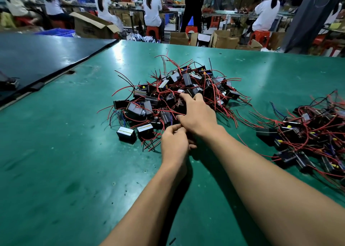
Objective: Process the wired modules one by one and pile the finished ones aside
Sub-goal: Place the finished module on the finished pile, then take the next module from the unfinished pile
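Note:
A big heap of small black box modules (173,94) with red and black wires lies mid-table on the green mat. A second, flatter pile of wired modules (308,139) spreads at the right. My right hand (197,115) rests on the near side of the big heap, fingers spread among the modules and wires. My left hand (174,145) sits just below it at the heap's near edge, fingers curled and pinched on something small there; what it holds is hidden. Two loose modules (127,133) lie to the left of my left hand.
The green table (74,171) stretches around both piles. A dark panel (37,57) lies on the table's far left. Beyond the far edge are cardboard boxes (93,27), red stools and seated workers in white at other benches.

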`<control>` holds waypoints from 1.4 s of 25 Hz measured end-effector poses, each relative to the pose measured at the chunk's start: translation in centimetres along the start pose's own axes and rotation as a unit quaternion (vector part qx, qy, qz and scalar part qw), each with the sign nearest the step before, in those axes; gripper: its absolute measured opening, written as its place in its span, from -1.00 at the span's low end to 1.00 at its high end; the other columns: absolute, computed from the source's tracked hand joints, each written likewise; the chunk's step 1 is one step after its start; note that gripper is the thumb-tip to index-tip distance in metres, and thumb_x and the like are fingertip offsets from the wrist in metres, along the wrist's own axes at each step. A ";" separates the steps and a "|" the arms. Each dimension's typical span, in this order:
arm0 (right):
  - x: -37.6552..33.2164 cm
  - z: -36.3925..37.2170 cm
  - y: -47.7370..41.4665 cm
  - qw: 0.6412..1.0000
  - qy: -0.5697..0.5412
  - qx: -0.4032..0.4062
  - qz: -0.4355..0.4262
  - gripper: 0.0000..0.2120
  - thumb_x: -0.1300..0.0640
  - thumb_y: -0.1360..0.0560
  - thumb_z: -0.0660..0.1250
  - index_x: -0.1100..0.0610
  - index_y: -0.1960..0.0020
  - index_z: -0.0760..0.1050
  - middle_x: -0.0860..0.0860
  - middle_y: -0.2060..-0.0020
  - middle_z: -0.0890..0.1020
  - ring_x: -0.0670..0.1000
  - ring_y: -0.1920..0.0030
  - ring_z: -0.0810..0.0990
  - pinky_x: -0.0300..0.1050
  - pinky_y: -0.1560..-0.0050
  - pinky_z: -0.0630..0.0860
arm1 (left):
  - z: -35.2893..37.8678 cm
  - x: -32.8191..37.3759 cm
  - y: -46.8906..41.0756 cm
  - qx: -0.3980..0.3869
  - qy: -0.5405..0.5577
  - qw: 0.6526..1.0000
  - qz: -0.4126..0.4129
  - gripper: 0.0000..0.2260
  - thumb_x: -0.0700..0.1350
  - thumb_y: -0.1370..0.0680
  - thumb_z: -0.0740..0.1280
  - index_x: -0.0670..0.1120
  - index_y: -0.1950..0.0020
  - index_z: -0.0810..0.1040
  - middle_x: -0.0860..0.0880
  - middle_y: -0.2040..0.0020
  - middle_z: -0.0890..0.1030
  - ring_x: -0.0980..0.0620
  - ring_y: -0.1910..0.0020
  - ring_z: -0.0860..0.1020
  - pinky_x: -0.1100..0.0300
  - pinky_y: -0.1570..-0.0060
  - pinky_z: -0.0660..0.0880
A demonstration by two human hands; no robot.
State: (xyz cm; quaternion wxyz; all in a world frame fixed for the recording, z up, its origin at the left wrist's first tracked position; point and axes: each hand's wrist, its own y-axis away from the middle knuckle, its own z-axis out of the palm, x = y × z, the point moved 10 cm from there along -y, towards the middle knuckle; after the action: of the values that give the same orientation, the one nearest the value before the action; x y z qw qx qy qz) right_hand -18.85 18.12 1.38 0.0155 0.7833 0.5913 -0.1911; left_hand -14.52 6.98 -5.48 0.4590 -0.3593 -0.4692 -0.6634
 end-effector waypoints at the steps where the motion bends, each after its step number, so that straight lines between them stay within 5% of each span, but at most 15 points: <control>1: 0.0 0.0 -0.2 1.000 0.005 -0.009 -0.003 -0.34 -0.07 -0.51 0.41 -0.13 -0.54 0.22 0.11 -0.29 0.39 0.23 -0.15 0.58 -0.01 0.04 0.44 | 0.3 -0.1 0.1 -0.009 0.004 1.000 -0.001 -0.87 -0.31 -0.61 0.18 -0.21 -0.07 0.49 -0.12 0.35 0.52 0.04 0.50 0.43 0.23 0.51 0.38; 6: 0.9 -1.6 -0.2 0.998 -0.066 0.006 -0.003 -0.42 -0.14 -0.47 0.46 -0.08 -0.43 0.41 0.07 -0.25 0.53 0.14 -0.20 0.57 -0.01 -0.13 0.51 | 0.5 0.3 0.6 -0.023 0.029 0.999 -0.011 -0.87 -0.29 -0.64 0.16 -0.23 -0.14 0.45 -0.09 0.30 0.47 0.06 0.49 0.40 0.29 0.55 0.34; 10: 3.7 -2.5 1.3 0.958 -0.280 0.050 0.040 -0.55 0.06 -0.48 0.41 0.00 -0.36 0.52 -0.05 -0.12 0.65 -0.10 -0.01 0.58 -0.49 0.05 0.41 | 0.2 1.0 0.9 -0.019 -0.009 1.000 0.006 -0.88 -0.21 -0.60 0.29 -0.22 0.00 0.60 -0.04 0.36 0.50 0.07 0.51 0.38 0.29 0.51 0.30; 14: 5.8 -4.0 2.5 0.904 -0.408 0.106 0.073 -0.74 0.12 -0.57 0.31 -0.01 -0.24 0.56 -0.03 0.16 0.68 -0.04 0.28 0.71 -0.07 0.18 0.63 | 0.5 1.5 1.7 -0.039 -0.024 0.999 0.022 -0.89 -0.17 -0.55 0.39 -0.18 0.12 0.66 0.04 0.48 0.51 0.11 0.56 0.42 0.33 0.56 0.36; 19: 7.6 -5.3 2.8 0.927 -0.341 0.114 0.102 -0.84 0.18 -0.62 0.26 0.09 -0.10 0.61 0.00 0.32 0.67 -0.07 0.40 0.69 -0.20 0.32 0.60 | 0.9 1.6 1.6 -0.061 -0.099 0.992 0.043 -0.88 -0.16 -0.55 0.39 -0.17 0.12 0.66 -0.03 0.32 0.59 0.06 0.34 0.47 0.27 0.37 0.38; 25: 8.7 -2.9 3.5 0.890 -0.411 0.056 0.188 -0.87 0.21 -0.59 0.33 0.16 -0.12 0.59 0.09 0.11 0.68 0.05 0.29 0.72 0.05 0.10 0.69 | 1.6 0.9 1.7 -0.091 -0.139 0.986 0.035 -0.90 -0.15 -0.56 0.38 -0.15 0.12 0.65 -0.02 0.33 0.60 0.04 0.44 0.45 0.32 0.50 0.36; 30: 7.4 -3.0 3.3 0.971 -0.190 0.028 0.143 -0.73 0.05 -0.47 0.47 0.10 -0.15 0.66 0.08 -0.01 0.70 0.09 -0.04 0.64 -0.17 -0.06 0.51 | 2.2 0.7 1.7 -0.109 -0.149 0.982 0.044 -0.89 -0.20 -0.57 0.37 -0.15 0.15 0.62 -0.03 0.36 0.58 0.13 0.55 0.46 0.38 0.58 0.32; 35: 6.6 -3.2 3.7 0.988 -0.067 0.024 0.136 -0.80 0.01 -0.52 0.36 0.15 0.12 0.62 0.11 0.17 0.65 0.20 0.11 0.56 -0.03 0.08 0.53 | 2.3 0.6 1.5 -0.112 -0.178 0.976 0.056 -0.91 -0.19 -0.57 0.36 -0.12 0.11 0.64 -0.04 0.29 0.62 0.01 0.35 0.54 0.25 0.40 0.44</control>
State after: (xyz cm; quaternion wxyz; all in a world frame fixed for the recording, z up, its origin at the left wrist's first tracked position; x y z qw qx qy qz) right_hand -13.03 23.85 1.50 0.0619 0.8420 0.4723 -0.2534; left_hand -13.20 8.76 -3.78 0.3611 -0.5462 -0.4451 -0.6109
